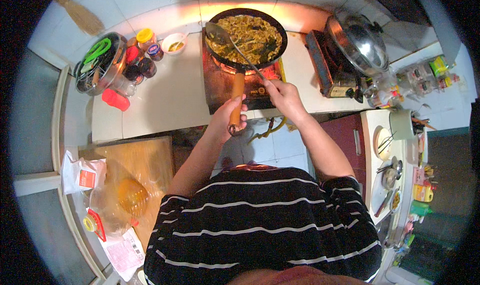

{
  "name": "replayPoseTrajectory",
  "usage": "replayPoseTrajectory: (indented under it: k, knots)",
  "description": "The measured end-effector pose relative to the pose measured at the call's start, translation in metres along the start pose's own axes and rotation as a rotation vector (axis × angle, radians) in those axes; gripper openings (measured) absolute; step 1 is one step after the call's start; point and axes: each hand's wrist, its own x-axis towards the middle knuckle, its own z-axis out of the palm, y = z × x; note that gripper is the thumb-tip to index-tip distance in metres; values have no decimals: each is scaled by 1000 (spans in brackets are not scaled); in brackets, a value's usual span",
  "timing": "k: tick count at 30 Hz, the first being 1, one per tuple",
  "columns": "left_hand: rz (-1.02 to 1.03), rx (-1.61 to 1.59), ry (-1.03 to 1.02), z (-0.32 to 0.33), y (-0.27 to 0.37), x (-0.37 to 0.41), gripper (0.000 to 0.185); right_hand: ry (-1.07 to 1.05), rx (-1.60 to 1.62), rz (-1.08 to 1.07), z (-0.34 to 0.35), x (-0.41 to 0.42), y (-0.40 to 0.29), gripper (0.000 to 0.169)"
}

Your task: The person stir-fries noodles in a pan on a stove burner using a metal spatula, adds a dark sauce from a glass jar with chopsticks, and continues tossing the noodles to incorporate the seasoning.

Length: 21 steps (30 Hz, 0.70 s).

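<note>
My left hand (227, 116) grips the wooden handle (237, 97) of a dark frying pan (284, 41). The pan sits tilted on a gas burner (221, 93) with an orange glow beneath it. Browned food in small pieces with dark green bits (255, 37) covers the pan's bottom; what exactly it is I cannot tell. In my right hand (287, 97) is the long metal handle of a cooking spatula (218, 34). Its broad blade rests over the food at the pan's left side, and its shaft crosses the near rim.
Left on the counter stand a white bowl with a spoon (174, 44), several seasoning jars (146, 41) and a pot of utensils (112, 71). A second stove (326, 75) carries a large metal wok (356, 41) at right. An oil jug (112, 206) stands behind left. Dishes (383, 144) line the right counter.
</note>
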Motion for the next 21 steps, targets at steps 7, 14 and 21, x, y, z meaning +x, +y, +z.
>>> replayPoseTrajectory:
  k: [7, 14, 21]
  knots:
    - [19, -37, 29, -4, -2, -2, 33, 237, -101, -11, -23, 26, 35, 41]
    - [21, -9, 98, -3, 2, -2, 28, 34, -196, -156, -23, 16, 30, 35]
    - [30, 161, 192, 11, 10, -9, 27, 113, -287, -61, -67, -15, 48, 32]
